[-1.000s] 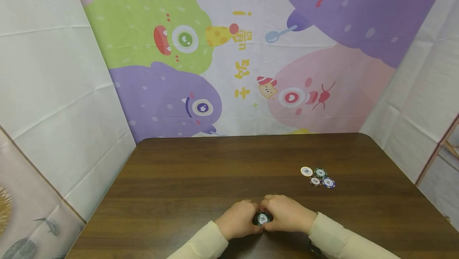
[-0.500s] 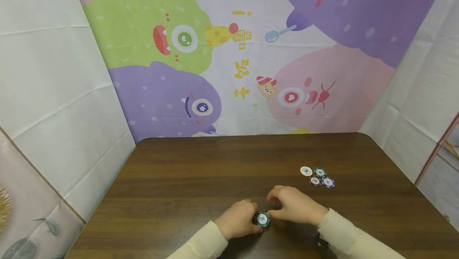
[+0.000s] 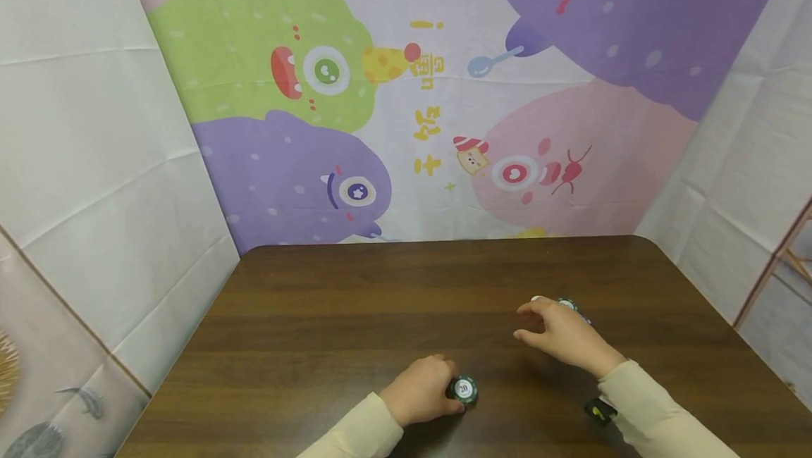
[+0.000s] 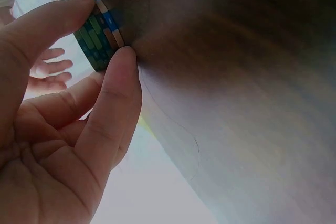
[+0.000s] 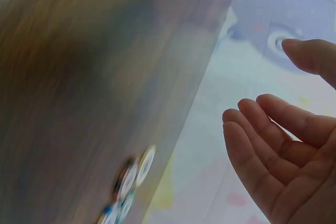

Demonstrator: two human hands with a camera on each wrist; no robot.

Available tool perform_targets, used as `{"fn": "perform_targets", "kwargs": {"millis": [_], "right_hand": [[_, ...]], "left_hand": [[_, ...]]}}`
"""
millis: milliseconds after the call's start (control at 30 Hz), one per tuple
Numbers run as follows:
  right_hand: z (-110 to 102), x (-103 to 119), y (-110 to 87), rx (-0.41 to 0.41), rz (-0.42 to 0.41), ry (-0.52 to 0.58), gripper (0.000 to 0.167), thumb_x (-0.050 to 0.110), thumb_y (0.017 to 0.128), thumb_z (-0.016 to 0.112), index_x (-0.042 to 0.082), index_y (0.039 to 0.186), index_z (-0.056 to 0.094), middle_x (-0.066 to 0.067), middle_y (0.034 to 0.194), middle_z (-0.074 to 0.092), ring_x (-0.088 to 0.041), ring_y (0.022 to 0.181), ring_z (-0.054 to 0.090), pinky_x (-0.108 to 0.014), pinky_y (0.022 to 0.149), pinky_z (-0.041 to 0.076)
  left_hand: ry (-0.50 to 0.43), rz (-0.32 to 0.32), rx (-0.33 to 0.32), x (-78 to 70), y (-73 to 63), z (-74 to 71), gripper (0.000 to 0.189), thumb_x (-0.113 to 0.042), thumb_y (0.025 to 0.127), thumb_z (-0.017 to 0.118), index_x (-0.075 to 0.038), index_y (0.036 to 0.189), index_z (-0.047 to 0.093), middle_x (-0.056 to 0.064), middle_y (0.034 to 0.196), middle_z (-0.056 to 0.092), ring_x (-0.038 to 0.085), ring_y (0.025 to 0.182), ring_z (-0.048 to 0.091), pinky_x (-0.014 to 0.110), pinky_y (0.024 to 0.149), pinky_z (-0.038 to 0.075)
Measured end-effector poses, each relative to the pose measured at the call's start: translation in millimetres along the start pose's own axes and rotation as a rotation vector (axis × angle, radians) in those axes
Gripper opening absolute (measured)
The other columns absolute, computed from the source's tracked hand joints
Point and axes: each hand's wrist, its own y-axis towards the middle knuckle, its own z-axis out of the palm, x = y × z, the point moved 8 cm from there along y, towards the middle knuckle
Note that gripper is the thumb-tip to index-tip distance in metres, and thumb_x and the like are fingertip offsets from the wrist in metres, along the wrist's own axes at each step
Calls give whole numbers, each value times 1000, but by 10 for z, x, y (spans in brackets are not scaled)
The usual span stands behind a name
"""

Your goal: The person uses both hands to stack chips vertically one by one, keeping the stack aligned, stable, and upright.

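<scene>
My left hand (image 3: 421,389) pinches a short stack of poker chips (image 3: 465,389) between thumb and fingers, close over the table. A green chip marked 20 tops the stack in the head view. From the side, the left wrist view shows green, brown and blue edges in the stack (image 4: 102,32). My right hand (image 3: 564,335) is over the group of loose chips, fingers parted and holding nothing; it hides most of them. The right wrist view shows these as a yellow-rimmed chip (image 5: 146,165), a dark brown chip (image 5: 125,182), a green one (image 5: 126,206) and a blue one (image 5: 108,214).
The brown wooden table (image 3: 317,317) has rounded far corners. Behind it hangs a cloth backdrop (image 3: 431,204) printed with cartoon monsters, and pale cloth walls (image 3: 108,127) stand at both sides. A dark strapped device (image 3: 599,411) is at the right wrist.
My right hand has let go of the chip stack and moved right and away from me, over the loose chips. The left hand stays in place on the stack.
</scene>
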Motion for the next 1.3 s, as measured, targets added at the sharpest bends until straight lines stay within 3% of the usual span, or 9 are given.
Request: {"fn": "perform_targets", "kwargs": {"millis": [300, 733, 967, 1133, 1300], "right_hand": [[-191, -430, -59, -65, 90, -19, 40, 25, 86, 73, -4, 113, 66, -15, 104, 68, -26, 89, 66, -41, 74, 53], [-265, -955, -158, -1, 227, -165, 45, 25, 84, 72, -11, 109, 65, -26, 102, 68, -35, 87, 65, -53, 75, 51], [-206, -1082, -175, 62, 262, -169, 32, 24, 79, 72, -3, 95, 68, -9, 82, 66, -18, 68, 49, -37, 61, 42], [-185, -1115, -159, 70, 263, -170, 34, 22, 76, 74, -5, 96, 69, -10, 84, 68, -18, 69, 50, -38, 63, 43], [-157, -1141, -129, 81, 260, -174, 20, 22, 77, 74, 3, 82, 67, -2, 73, 59, -17, 65, 46, -34, 59, 37]], "left_hand": [[7, -7, 15, 4, 11, 32, 30, -33, 75, 83, -12, 93, 69, -6, 82, 64, 2, 71, 55, 17, 61, 45], [15, -8, 17, 9, 15, 45, 31, -33, 75, 83, -12, 94, 69, -6, 82, 64, 2, 71, 55, 17, 61, 46], [15, -7, 14, 11, 17, 50, 30, -33, 75, 82, -13, 93, 69, -6, 81, 64, 2, 71, 55, 17, 61, 45], [15, -3, 15, 12, 13, 47, 30, -33, 76, 82, -12, 93, 69, -6, 82, 64, 2, 71, 55, 17, 61, 45], [18, -3, 13, 8, 12, 33, 30, -33, 75, 83, -13, 91, 69, -6, 81, 64, 2, 70, 55, 18, 61, 45]]}}
